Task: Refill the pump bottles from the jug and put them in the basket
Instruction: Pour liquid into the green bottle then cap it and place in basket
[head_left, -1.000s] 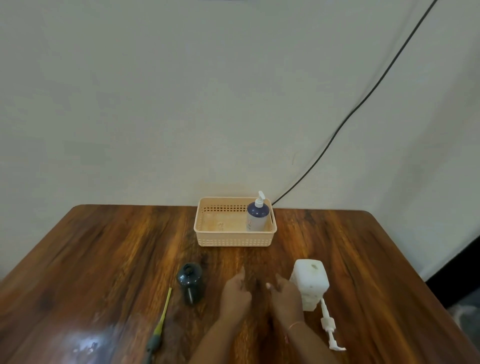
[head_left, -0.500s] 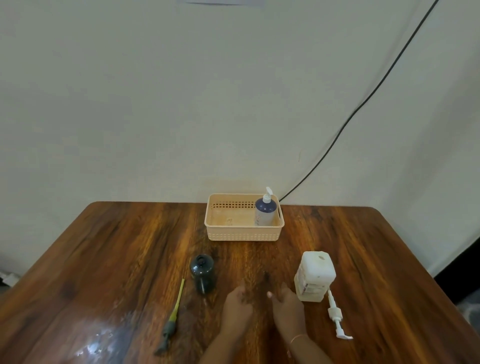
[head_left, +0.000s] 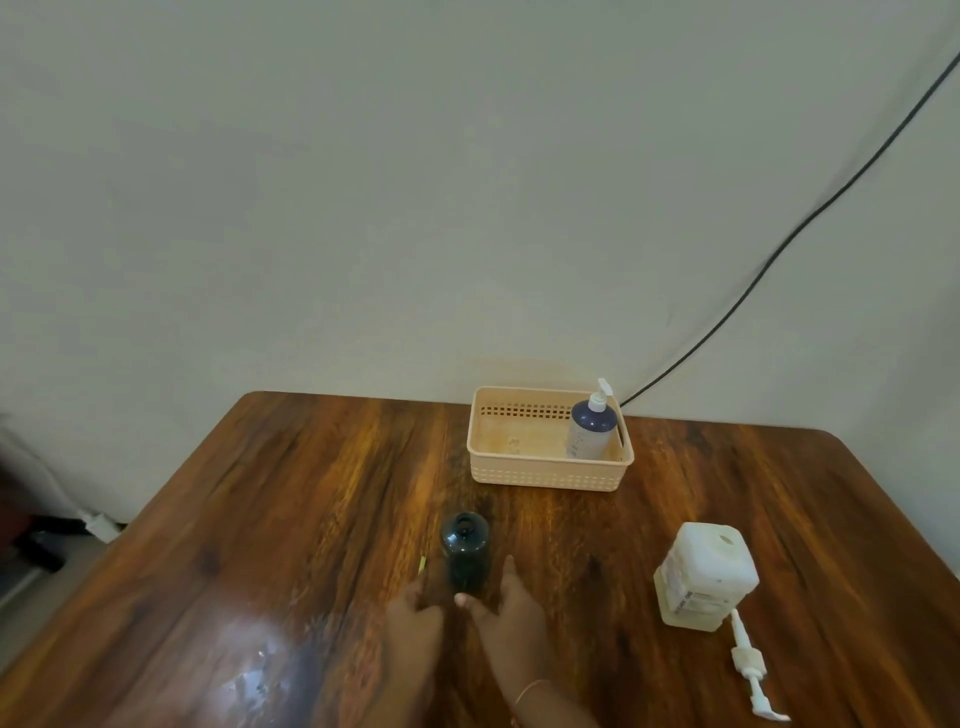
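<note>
A dark open-necked bottle (head_left: 465, 550) without its pump stands near the middle of the wooden table (head_left: 311, 493). My left hand (head_left: 413, 621) lies at its left base and my right hand (head_left: 511, 610) at its right, the forefinger straight beside the bottle and the thumb at its foot. Neither hand plainly grips it. The white jug (head_left: 706, 577) stands at the right, and a loose white pump head (head_left: 748, 667) lies in front of it. At the back, the beige basket (head_left: 550, 475) holds a blue-topped pump bottle (head_left: 592, 431).
A yellow tool's tip (head_left: 422, 565) shows left of the dark bottle; my left hand hides the remainder. A black cable (head_left: 779, 249) runs down the wall behind the basket. A white plug (head_left: 98, 525) lies on the floor past the table's left edge.
Both hands have slid left from the table in front of the jug to either side of the dark bottle. The camera has swung left, so everything sits further right in view.
</note>
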